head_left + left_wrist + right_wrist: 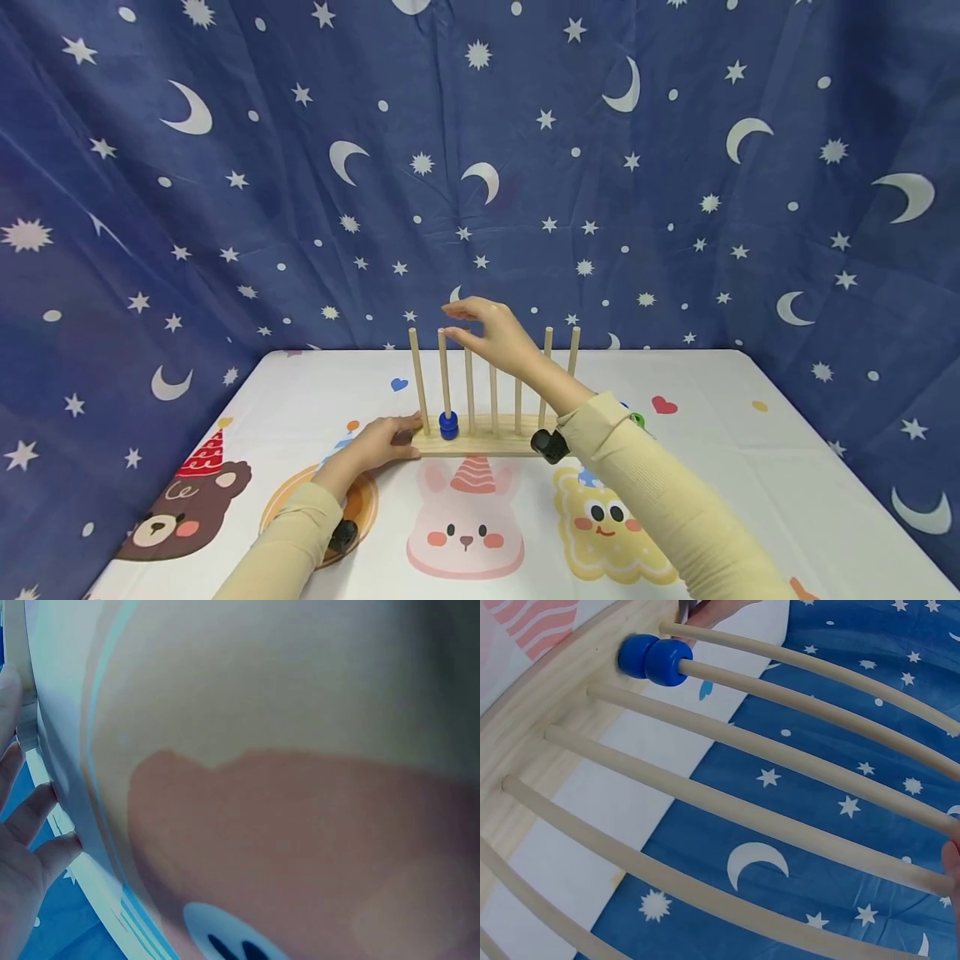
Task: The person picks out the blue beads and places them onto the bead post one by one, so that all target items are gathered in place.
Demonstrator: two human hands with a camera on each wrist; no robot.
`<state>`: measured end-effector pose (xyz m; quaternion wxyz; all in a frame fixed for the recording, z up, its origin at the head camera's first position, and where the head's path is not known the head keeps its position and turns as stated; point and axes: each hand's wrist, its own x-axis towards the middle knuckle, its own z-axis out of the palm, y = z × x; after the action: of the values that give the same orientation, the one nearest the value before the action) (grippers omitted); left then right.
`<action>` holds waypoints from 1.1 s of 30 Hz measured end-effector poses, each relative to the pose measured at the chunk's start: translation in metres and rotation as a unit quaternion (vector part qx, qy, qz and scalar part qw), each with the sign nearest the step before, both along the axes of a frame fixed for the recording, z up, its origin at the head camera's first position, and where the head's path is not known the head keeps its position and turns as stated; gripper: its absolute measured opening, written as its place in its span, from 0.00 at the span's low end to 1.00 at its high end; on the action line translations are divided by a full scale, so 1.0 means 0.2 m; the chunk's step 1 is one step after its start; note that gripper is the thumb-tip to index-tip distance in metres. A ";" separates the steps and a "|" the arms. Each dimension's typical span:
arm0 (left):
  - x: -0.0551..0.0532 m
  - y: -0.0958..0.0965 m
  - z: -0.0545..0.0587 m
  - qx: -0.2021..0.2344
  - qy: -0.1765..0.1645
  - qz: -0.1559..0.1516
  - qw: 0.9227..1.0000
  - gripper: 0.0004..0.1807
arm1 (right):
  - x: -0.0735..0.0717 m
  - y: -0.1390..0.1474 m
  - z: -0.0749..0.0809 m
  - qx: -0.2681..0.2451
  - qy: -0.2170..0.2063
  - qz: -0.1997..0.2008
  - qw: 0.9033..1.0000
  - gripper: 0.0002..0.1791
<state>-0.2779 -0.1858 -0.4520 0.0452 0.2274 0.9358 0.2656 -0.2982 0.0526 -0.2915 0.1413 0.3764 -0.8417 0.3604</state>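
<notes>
A wooden rack with a long flat base (480, 447) and several upright rods (417, 375) stands on the table. Two blue beads (667, 662) are stacked at the bottom of the second rod from the left. My left hand (378, 442) holds the left end of the base between thumb and fingers. High over the rack, my right hand (497, 335) has its thumb and fingers apart near the top of that second rod, with nothing seen between them. It hides the tops of some middle rods. The right wrist view shows only a fingertip at its right edge.
Behind the right sleeve, a green piece (637, 419) and a bit of blue lie on the table, mostly hidden. The white tablecloth (712, 467) carries printed cartoon figures. A blue curtain (675, 208) with moons and stars hangs behind and at the sides.
</notes>
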 end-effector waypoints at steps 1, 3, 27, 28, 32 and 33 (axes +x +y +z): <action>0.00 0.00 0.00 0.000 -0.002 -0.001 1.000 0.30 | 0.00 0.01 0.00 0.000 0.004 0.001 1.000 0.19; 0.00 0.00 -0.01 -0.002 -0.003 -0.001 1.000 0.30 | 0.01 0.02 0.00 -0.001 0.012 0.002 1.000 0.18; 0.00 0.00 -0.03 -0.010 0.017 -0.004 1.000 0.30 | 0.11 0.23 -0.03 -0.061 0.095 0.032 0.993 0.16; 0.00 0.00 -0.03 -0.010 0.017 -0.005 1.000 0.30 | 0.12 0.25 -0.04 -0.064 0.095 0.032 0.993 0.16; 0.00 -0.01 -0.02 -0.010 0.021 -0.012 1.000 0.29 | 0.14 0.29 -0.05 -0.068 0.096 0.029 0.993 0.16; 0.00 -0.01 -0.02 -0.011 0.024 -0.014 1.000 0.29 | 0.14 0.30 -0.05 -0.066 0.094 0.026 0.993 0.16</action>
<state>-0.2786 -0.1869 -0.4553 0.0289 0.2458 0.9362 0.2496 -0.2694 0.1131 -0.3016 0.2352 0.4207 -0.7887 0.3817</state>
